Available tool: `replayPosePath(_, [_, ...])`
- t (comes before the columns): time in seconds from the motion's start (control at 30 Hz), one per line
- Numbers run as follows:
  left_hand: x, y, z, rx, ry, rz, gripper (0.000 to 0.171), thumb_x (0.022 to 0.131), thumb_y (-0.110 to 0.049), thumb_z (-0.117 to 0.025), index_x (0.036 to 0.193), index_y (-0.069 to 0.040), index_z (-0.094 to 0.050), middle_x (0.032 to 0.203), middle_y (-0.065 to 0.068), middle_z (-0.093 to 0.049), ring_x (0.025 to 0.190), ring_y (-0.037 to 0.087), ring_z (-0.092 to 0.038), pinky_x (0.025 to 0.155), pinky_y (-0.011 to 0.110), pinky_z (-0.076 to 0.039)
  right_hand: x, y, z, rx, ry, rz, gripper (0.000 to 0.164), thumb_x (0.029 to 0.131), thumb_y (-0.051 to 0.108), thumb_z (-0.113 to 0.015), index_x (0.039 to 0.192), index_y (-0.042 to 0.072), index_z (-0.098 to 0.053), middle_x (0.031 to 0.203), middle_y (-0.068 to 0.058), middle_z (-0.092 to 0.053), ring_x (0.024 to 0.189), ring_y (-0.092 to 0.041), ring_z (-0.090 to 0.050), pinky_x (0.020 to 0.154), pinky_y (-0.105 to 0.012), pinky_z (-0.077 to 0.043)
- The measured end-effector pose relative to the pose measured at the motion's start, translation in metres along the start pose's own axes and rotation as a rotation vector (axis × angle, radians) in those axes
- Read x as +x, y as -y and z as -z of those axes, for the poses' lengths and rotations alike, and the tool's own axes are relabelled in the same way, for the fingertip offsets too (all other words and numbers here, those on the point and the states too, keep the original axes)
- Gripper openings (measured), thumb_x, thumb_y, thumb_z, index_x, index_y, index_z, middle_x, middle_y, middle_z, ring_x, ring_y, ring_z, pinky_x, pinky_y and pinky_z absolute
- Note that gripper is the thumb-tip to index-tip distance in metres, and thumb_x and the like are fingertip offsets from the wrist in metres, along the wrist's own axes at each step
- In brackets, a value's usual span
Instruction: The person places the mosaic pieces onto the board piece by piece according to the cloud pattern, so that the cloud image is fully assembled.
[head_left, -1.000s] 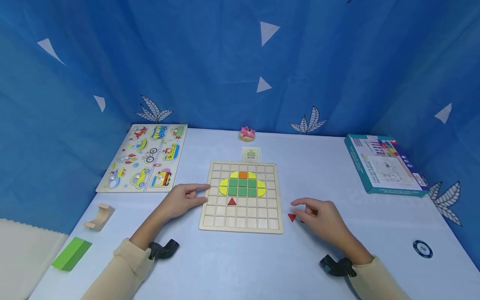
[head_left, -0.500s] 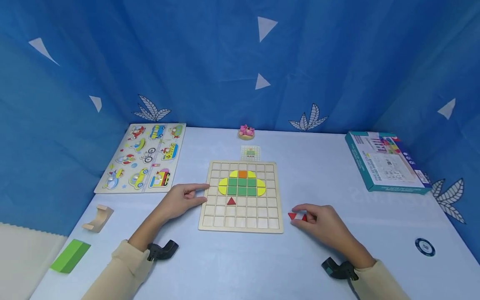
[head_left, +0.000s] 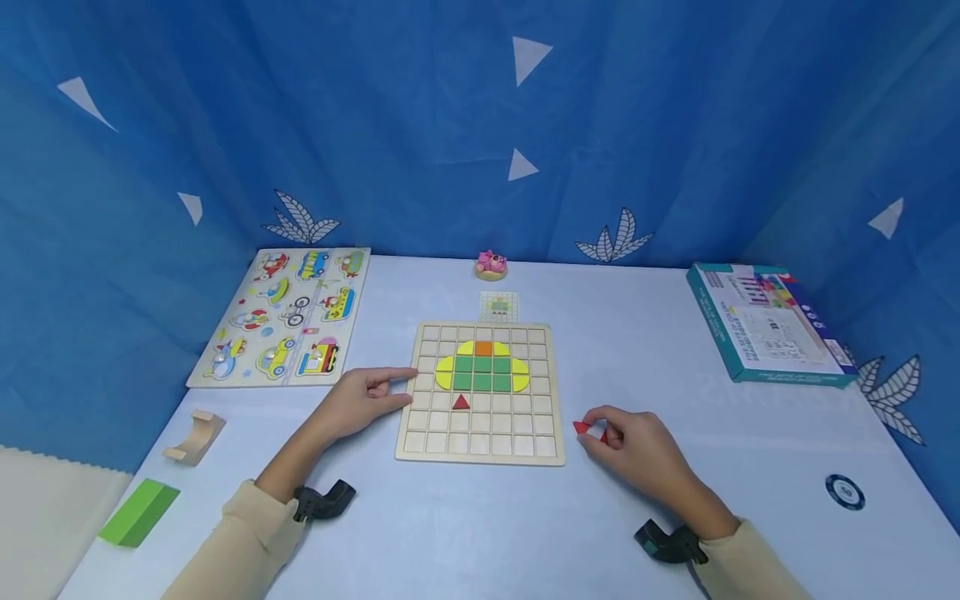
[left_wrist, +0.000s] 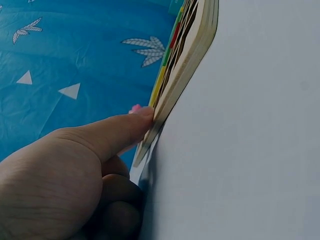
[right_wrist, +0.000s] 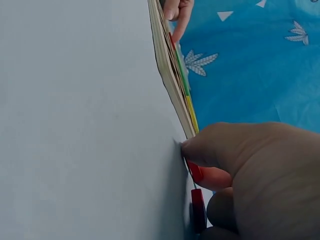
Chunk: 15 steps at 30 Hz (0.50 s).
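Note:
A wooden grid board (head_left: 480, 448) lies mid-table, bearing green squares (head_left: 483, 373), yellow rounded pieces (head_left: 444, 373), an orange square (head_left: 483, 348) and one red triangle (head_left: 461, 402). My left hand (head_left: 360, 404) touches the board's left edge with extended index finger and thumb; its other fingers are folded. Right of the board, my right hand (head_left: 633, 446) pinches a second red triangle (head_left: 581, 427) between thumb and forefinger; in the right wrist view this triangle (right_wrist: 195, 171) looks tilted. Another red triangle (right_wrist: 198, 210) lies on the table beneath that hand, partly hidden in the head view.
A pattern card (head_left: 499, 307) and a pink figurine (head_left: 491, 265) are behind the board. Back left lies a vehicle puzzle (head_left: 281, 317); a teal box (head_left: 768, 325) is back right. An arched wooden block (head_left: 197, 437), a green block (head_left: 139, 512) and a round dark disc (head_left: 845, 492) lie at the sides.
My right hand's thumb and forefinger have closed onto the leftmost loose red triangle, which has shifted slightly. The left hand stays at the board's edge.

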<state>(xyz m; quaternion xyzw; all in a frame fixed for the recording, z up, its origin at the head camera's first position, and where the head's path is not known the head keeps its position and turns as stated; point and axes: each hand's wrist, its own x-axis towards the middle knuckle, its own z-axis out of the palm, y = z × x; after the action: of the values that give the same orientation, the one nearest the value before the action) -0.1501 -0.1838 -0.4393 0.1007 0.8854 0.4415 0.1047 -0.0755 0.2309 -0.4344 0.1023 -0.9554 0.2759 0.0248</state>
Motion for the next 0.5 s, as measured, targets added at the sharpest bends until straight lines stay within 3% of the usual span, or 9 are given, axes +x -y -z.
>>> replayPosePath(0.5, [0.0003,0.0011,-0.0007,-0.009,0.002,-0.005,0.042,0.091,-0.032,-0.079,0.132,-0.023,-0.071,0.057,-0.003,-0.04,0.052,0.015,-0.038,0.057,0.03,-0.035,-0.0011,0.0044,-0.0023,-0.003,-0.033,0.014,0.019,0.084,0.022,-0.085,0.099,0.017,-0.074,0.052,0.013,-0.036,0.046,-0.006,-0.037,0.047,-0.024,-0.029])
